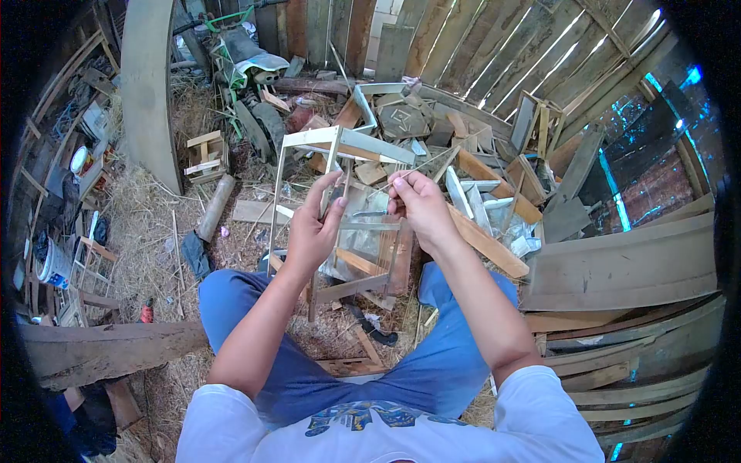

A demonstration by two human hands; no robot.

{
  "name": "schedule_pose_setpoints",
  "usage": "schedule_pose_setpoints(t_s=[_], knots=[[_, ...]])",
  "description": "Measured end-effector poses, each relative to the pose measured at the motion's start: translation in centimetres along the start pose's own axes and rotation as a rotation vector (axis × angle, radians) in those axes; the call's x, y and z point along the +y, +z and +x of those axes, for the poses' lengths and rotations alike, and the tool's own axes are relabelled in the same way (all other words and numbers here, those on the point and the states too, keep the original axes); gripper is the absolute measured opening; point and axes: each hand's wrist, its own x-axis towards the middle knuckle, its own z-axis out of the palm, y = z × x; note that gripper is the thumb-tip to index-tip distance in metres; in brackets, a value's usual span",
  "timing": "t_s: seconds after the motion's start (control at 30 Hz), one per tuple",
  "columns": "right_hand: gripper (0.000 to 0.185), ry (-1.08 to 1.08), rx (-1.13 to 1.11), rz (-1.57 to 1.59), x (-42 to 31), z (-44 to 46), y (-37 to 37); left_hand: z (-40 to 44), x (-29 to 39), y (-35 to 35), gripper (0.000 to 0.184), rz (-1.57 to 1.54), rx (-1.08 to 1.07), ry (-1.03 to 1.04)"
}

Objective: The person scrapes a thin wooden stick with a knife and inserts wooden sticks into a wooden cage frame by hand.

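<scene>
A small four-legged wooden frame [376,147], like an unfinished stool with pale rails, stands between my knees. My left hand [309,231] is beside its near-left leg, thumb and forefinger apart, with nothing visible between them. Over the frame's right side, my right hand [423,207] has thumb and fingertips pinched together. A thin pale strand [380,188] runs from these fingertips toward the left; its far end is hard to make out. Lower crossbars [353,288] join the frame's legs.
Scrap boards and broken wooden pieces [405,119] pile up behind the frame. A long plank [486,239] slants at the right, near stacked boards [625,262]. At the left stand a tall board [148,92], a thick beam [116,351] and a white bucket [55,264]. Straw covers the ground.
</scene>
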Motion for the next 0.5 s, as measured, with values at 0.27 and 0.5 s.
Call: schedule_pose_setpoints(t_s=[0.27, 0.5], knots=[[0.012, -0.155, 0.072, -0.329, 2.1, 0.9, -1.0, -0.1, -2.9, 0.6, 0.053, -0.038, 0.052, 0.053], [0.007, -0.224, 0.086, -0.619, 4.1, 0.7, -2.5, -0.6, -5.3, 0.9, 0.042, -0.055, 0.103, 0.172]])
